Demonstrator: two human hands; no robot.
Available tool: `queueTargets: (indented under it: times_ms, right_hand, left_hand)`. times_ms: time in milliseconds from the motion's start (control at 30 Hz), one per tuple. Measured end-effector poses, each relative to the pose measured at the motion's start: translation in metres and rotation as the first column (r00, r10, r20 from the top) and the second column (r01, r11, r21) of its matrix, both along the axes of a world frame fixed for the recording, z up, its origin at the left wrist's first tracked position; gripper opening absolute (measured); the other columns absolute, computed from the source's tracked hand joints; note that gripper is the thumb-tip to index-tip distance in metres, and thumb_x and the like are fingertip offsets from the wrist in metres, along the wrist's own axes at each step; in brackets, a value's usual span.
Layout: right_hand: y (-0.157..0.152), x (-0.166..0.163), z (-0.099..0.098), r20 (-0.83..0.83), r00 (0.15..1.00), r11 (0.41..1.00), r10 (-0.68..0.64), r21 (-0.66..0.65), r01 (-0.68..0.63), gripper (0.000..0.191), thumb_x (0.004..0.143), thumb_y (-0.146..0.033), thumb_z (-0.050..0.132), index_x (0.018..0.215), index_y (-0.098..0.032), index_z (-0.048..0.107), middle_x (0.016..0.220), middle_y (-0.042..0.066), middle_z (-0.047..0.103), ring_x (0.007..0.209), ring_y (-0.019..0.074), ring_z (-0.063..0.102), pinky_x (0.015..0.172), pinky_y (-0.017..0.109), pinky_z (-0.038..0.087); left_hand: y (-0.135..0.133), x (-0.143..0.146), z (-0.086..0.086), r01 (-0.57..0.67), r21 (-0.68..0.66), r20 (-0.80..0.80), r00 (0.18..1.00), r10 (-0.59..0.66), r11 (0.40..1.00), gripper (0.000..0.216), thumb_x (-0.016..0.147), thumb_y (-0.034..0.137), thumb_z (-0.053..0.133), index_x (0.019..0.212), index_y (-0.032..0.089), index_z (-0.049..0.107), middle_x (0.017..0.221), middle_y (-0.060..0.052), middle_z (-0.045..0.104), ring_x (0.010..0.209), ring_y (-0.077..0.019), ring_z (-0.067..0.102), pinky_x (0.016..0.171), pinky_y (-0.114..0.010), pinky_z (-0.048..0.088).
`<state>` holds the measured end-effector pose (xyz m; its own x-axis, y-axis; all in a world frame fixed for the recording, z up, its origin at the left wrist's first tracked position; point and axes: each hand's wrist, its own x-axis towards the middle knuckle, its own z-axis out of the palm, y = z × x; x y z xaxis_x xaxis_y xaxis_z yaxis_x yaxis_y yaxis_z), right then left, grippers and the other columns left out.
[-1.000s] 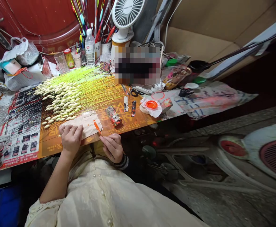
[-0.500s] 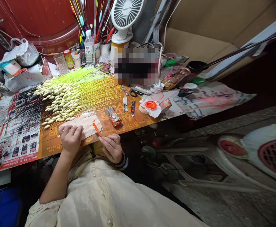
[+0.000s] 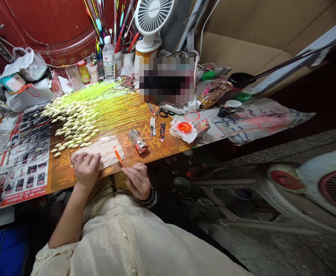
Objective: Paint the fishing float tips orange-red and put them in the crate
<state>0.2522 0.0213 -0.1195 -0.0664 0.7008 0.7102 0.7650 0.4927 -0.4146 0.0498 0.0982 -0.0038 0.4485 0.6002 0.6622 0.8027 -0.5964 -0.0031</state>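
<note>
At the table's front edge, my right hand [image 3: 139,180] pinches a slim orange stick-like tool [image 3: 118,156], its tip over a cream cloth [image 3: 110,147]. A few orange spots mark the cloth. My left hand [image 3: 86,166] rests at the cloth's left end with its fingers curled together; what they hold, if anything, is hidden. Beyond it lies a wide pile of fishing floats [image 3: 76,119] with cream oval bodies, yellow-green stems to the right and thin dark stems to the left. An orange paint dish [image 3: 184,127] sits on white paper to the right.
A paint-stained block [image 3: 138,141], two small strips and black scissors [image 3: 163,112] lie right of the cloth. Behind stand a water bottle [image 3: 108,59], a white fan [image 3: 154,15] and cups of brushes and floats. A scooter [image 3: 308,176] is parked at the right.
The orange tool has shifted slightly to the right and tilted in my right hand. My left hand has barely moved.
</note>
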Motion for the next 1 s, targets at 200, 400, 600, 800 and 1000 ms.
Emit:
queueTargets:
  times_ms: [200,400,600,800,1000]
  right_hand:
    - [-0.002,-0.007,0.002,0.002,0.999,0.999,0.047,0.007,-0.047,0.036,0.092,-0.033,0.047,0.122,-0.024,0.066,0.109,0.010,0.064,0.100,0.0256,0.051,0.095,0.050,0.041]
    - [-0.002,-0.016,0.005,-0.011,0.998,0.997,0.068,0.020,-0.068,0.038,0.092,-0.030,0.048,0.127,-0.026,0.063,0.113,0.009,0.065,0.101,0.0245,0.052,0.096,0.048,0.041]
    - [-0.002,-0.019,0.010,-0.021,0.998,0.998,0.062,0.034,-0.061,0.041,0.093,-0.031,0.049,0.133,-0.026,0.060,0.116,0.009,0.065,0.104,0.0252,0.053,0.096,0.048,0.040]
    - [-0.002,-0.017,0.031,-0.056,0.995,0.992,0.079,0.102,-0.073,0.053,0.091,-0.016,0.052,0.142,-0.029,0.048,0.112,0.004,0.069,0.099,0.0191,0.054,0.096,0.042,0.040]
    - [-0.002,-0.017,0.044,-0.080,0.992,0.985,0.097,0.153,-0.084,0.057,0.090,-0.012,0.053,0.145,-0.026,0.045,0.111,0.004,0.070,0.096,0.0184,0.055,0.094,0.041,0.042]
  left_hand:
    - [-0.001,0.001,-0.001,-0.017,0.019,-0.028,0.999,0.018,1.000,0.013,0.091,0.027,0.061,0.102,0.026,0.068,0.083,-0.003,0.073,0.089,-0.0211,0.058,0.088,-0.043,0.028]
    - [-0.001,0.000,-0.005,-0.017,0.014,-0.009,1.000,0.018,1.000,0.014,0.091,0.026,0.061,0.103,0.027,0.068,0.084,-0.003,0.073,0.089,-0.0212,0.058,0.090,-0.043,0.028]
    - [-0.001,-0.002,-0.005,-0.014,-0.008,-0.012,1.000,0.014,1.000,0.015,0.091,0.027,0.060,0.104,0.028,0.068,0.085,-0.004,0.073,0.088,-0.0218,0.059,0.089,-0.044,0.028]
    - [-0.001,-0.001,-0.006,-0.015,0.000,-0.006,1.000,0.015,1.000,0.016,0.091,0.028,0.060,0.105,0.028,0.069,0.085,-0.003,0.073,0.088,-0.0217,0.059,0.089,-0.044,0.029]
    - [-0.001,-0.001,-0.005,-0.018,0.004,-0.009,1.000,0.018,1.000,0.015,0.091,0.028,0.060,0.104,0.028,0.069,0.085,-0.003,0.073,0.090,-0.0221,0.059,0.089,-0.044,0.028]
